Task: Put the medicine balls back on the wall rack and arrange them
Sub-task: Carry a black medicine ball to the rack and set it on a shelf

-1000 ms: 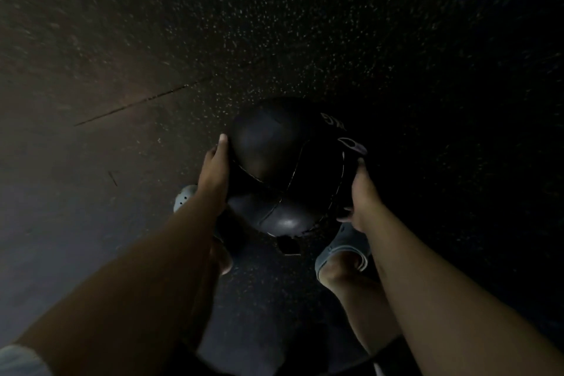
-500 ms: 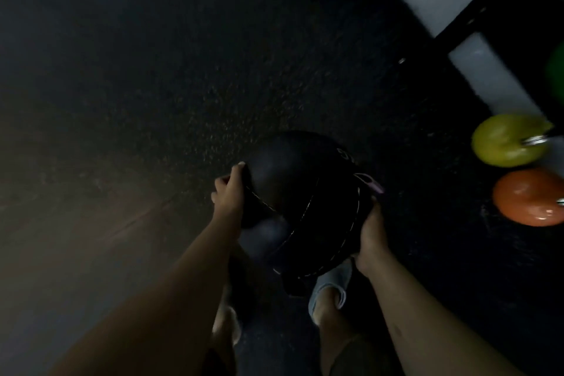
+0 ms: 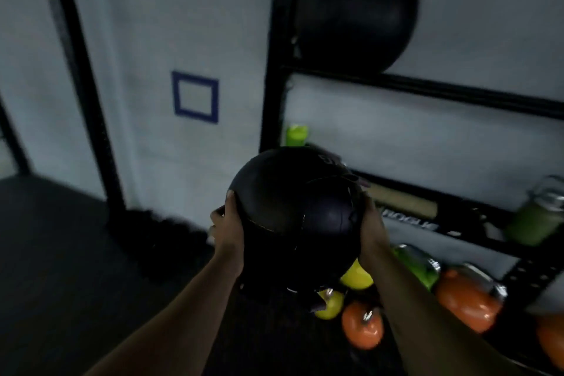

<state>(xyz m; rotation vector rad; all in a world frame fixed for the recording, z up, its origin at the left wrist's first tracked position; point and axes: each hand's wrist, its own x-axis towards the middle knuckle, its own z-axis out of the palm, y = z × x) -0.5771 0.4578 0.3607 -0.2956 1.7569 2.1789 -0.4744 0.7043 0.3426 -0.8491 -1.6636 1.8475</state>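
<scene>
I hold a large black medicine ball (image 3: 293,207) in front of me, at about the height of the rack's lower shelf. My left hand (image 3: 227,226) presses its left side and my right hand (image 3: 370,223) cups its right side. The black wall rack (image 3: 274,70) stands just behind and to the right. A second black medicine ball (image 3: 357,12) rests on the rack's upper rail (image 3: 457,91) at the top.
Yellow (image 3: 357,276) and orange kettlebells (image 3: 361,327) sit on the floor under the rack. A green bottle (image 3: 296,135) and a green jar (image 3: 531,220) stand on the lower shelf. A blue taped square (image 3: 195,97) marks the white wall. Dark floor lies to the left.
I have lifted the ball from near the floor to shelf height, and my view has swung up from the floor to the wall and rack.
</scene>
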